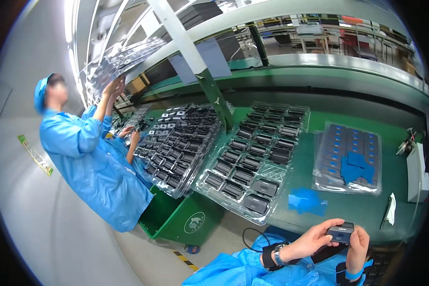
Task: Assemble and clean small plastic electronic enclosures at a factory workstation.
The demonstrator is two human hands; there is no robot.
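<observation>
Between my two hands is a small dark-grey box-shaped electronic device [341, 234], held over the front edge of the bench at the lower right. My left hand [312, 239] grips it from the left, with fingers along its top and side. Closed on its right end is my right hand [358, 245]. Just beyond them a patch of blue film pieces [307, 201] lies on the green bench. A clear plastic tray [260, 164] of similar dark devices stands to the left of the film.
A clear tray of dark-grey pieces [336, 143] has blue film pieces on it. At the right are a white-and-black tool [390, 212] and a white box [417, 174]. Leftward, more loaded trays [181, 148], a green bin [176, 214] and a co-worker in blue [90, 157] lifting clear trays.
</observation>
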